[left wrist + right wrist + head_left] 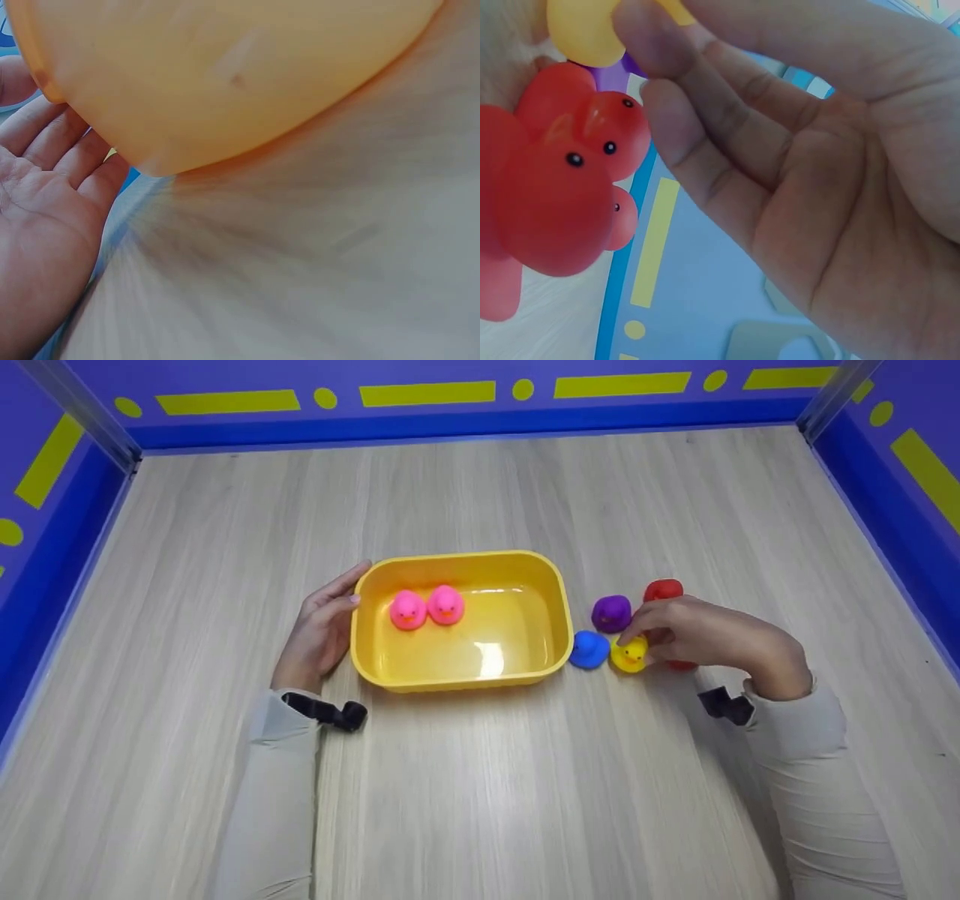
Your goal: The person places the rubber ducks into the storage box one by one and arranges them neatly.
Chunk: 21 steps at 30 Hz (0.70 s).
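Two pink rubber ducks (427, 608) sit side by side in the left part of a yellow plastic bin (459, 685). My left hand (322, 626) rests against the bin's left outer wall, its thumb at the rim; the left wrist view shows the fingers fairly straight along that wall. To the right of the bin, my right hand (694, 634) pinches a yellow rubber duck (631, 654) at table level. A blue duck (589, 650) and a purple duck (611, 613) stand beside it. Red ducks (555, 191) are near the right fingers, partly covered by that hand in the head view.
The pale wood-grain table (480, 780) is bounded by a blue and purple panel (420, 420) at the back, with similar panels on both sides. Black wrist straps (326, 712) are worn over the light sleeves.
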Motion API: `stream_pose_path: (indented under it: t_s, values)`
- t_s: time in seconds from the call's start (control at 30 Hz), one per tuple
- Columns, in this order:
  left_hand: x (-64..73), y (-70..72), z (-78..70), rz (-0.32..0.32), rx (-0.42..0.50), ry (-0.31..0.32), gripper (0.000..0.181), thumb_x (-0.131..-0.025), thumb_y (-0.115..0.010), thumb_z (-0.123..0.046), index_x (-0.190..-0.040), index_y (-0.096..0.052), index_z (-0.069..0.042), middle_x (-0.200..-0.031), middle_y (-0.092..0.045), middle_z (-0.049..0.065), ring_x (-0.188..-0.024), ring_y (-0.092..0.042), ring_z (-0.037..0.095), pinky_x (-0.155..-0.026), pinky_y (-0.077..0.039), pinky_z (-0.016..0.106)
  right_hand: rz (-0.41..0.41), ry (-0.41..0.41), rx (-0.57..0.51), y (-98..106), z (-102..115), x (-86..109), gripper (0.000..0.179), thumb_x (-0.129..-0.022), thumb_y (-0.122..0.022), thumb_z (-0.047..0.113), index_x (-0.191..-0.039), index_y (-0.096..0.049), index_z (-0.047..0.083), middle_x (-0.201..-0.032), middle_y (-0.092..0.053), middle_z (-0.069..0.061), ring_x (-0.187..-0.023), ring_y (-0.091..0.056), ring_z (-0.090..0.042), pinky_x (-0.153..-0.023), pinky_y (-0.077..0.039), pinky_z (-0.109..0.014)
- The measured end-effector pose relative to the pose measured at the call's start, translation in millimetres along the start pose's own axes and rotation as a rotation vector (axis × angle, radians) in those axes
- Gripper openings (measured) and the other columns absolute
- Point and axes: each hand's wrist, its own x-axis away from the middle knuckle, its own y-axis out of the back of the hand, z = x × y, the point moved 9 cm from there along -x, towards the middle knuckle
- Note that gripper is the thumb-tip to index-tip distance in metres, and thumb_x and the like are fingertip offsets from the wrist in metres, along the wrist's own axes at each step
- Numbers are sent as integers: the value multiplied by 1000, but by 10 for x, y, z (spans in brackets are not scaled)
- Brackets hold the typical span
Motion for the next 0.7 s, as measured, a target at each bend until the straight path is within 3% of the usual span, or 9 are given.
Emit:
stream_pose_path:
  t_s: [0.17, 0.7]
  values:
    - [-3, -1, -1, -3, 12, -4, 52, -92, -44, 5, -143, -37, 5, -142, -50, 6, -131, -46, 16, -112, -37, 31, -12, 9, 3, 31, 22, 11, 29, -78, -76, 3, -107, -72, 8, -102, -70, -3, -91, -64, -18, -84, -58, -38]
    - [0, -5, 0, -19, 24, -4, 52, -91, -43, 6, -143, -37, 6, -144, -48, 7, -133, -43, 17, -116, -32, 35, -57, 79, 69, 191, 163, -8, 26, -81, -73, 3, -107, -72, 9, -99, -69, -2, -91, -62, -19, -84, -58, -39]
